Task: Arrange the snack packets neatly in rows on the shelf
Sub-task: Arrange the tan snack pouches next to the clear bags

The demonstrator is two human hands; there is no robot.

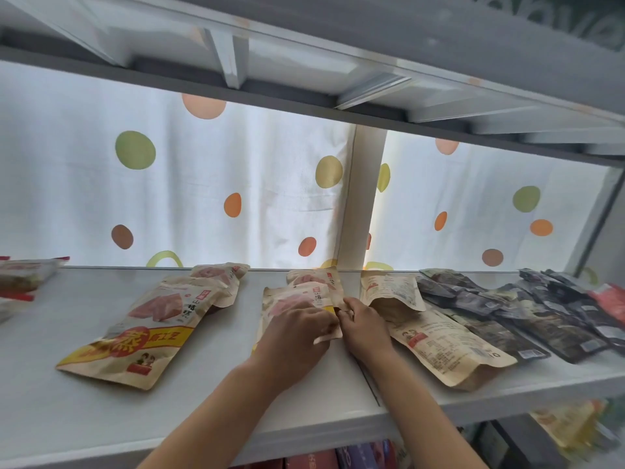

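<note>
Kraft-paper snack packets lie in rows running front to back on the white shelf [101, 418]. The left row [148, 330] shows its printed fronts, and its front packet is the largest in view. My left hand [297, 336] lies over the front packet of the middle row [304, 299], fingers curled at its right edge. My right hand [363, 328] is beside it, fingertips pinching the same edge. A third row [446, 346] lies back-side up to the right. Dark packets [527, 316] overlap further right.
A red-edged packet [23, 279] sits at the far left of the shelf. A white post [358, 204] stands at the back, in front of a dotted curtain. The upper shelf [372, 82] hangs low overhead. More goods [338, 458] fill the shelf below.
</note>
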